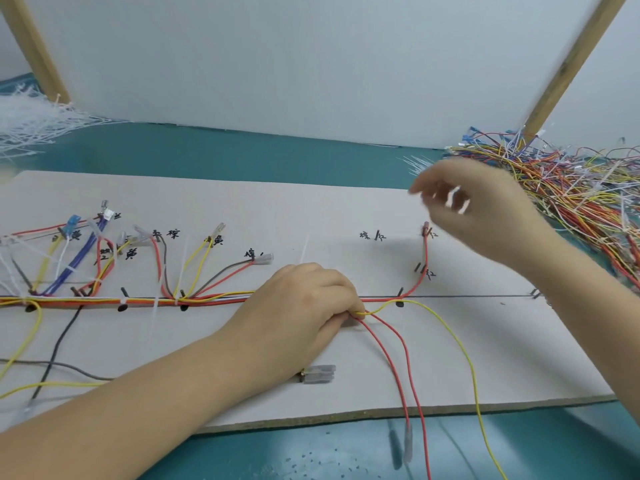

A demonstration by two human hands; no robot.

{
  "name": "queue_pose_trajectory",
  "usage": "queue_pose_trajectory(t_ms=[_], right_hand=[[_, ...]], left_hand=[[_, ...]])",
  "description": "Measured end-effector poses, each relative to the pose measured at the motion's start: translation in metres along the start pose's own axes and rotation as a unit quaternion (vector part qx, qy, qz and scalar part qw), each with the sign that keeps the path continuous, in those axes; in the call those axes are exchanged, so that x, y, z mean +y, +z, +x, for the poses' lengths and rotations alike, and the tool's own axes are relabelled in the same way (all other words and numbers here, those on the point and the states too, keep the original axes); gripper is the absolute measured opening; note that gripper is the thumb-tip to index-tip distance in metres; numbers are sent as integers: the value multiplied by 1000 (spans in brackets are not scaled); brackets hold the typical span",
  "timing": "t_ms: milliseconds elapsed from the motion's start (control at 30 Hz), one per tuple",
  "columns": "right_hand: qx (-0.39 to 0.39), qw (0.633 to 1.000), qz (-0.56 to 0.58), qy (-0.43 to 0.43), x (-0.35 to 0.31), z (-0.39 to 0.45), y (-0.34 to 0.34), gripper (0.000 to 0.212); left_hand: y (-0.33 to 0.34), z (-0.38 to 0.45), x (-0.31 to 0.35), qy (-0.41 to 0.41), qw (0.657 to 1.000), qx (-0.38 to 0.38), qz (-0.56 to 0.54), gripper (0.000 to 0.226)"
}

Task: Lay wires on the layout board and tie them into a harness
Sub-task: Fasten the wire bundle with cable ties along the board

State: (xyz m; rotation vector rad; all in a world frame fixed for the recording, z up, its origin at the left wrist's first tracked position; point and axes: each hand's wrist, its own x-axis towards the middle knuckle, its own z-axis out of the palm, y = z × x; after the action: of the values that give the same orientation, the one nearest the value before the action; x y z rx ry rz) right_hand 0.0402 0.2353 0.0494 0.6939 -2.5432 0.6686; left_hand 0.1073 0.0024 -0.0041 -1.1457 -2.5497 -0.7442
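Note:
A pale layout board (311, 216) with pegs and handwritten labels lies on the teal table. A tied wire bundle (138, 301) runs along its drawn line from the left. My left hand (304, 306) rests on the board and grips the bundle's loose end, where two red wires (398, 344) and a yellow wire (460, 344) fan out toward the front edge. One red wire (423, 268) branches up to a peg at the right. My right hand (485, 209) hovers blurred above the board's right part, fingers loosely curled, holding nothing visible.
A heap of loose coloured wires (571, 188) lies at the right. White cable ties (31, 123) are piled at the far left, and a few (420, 164) lie beyond my right hand. A clear terminal (318, 374) sits on the board near the front edge. White panels stand behind.

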Motion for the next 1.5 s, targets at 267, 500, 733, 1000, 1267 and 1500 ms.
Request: queue_pose_trajectory(t_ms=[267, 500, 733, 1000, 1267, 1500], right_hand=[[-360, 878, 259, 179, -42, -34, 8, 12], [-381, 840, 320, 218, -49, -41, 9, 27], [-316, 833, 407, 200, -48, -52, 10, 13], [-242, 958, 134, 75, -52, -63, 32, 34], [-245, 932, 208, 167, -58, -57, 10, 13], [-227, 945, 97, 214, -23, -61, -4, 13]], left_hand=[[0, 1, 2, -19, 1000, 21, 10, 19], [1, 1, 1, -16, 1000, 19, 18, 17], [1, 1, 3, -22, 999, 20, 13, 8], [0, 1, 6, -37, 999, 26, 9, 9], [-1, 1, 4, -38, 999, 25, -18, 14], [-2, 0, 2, -36, 999, 7, -7, 16]])
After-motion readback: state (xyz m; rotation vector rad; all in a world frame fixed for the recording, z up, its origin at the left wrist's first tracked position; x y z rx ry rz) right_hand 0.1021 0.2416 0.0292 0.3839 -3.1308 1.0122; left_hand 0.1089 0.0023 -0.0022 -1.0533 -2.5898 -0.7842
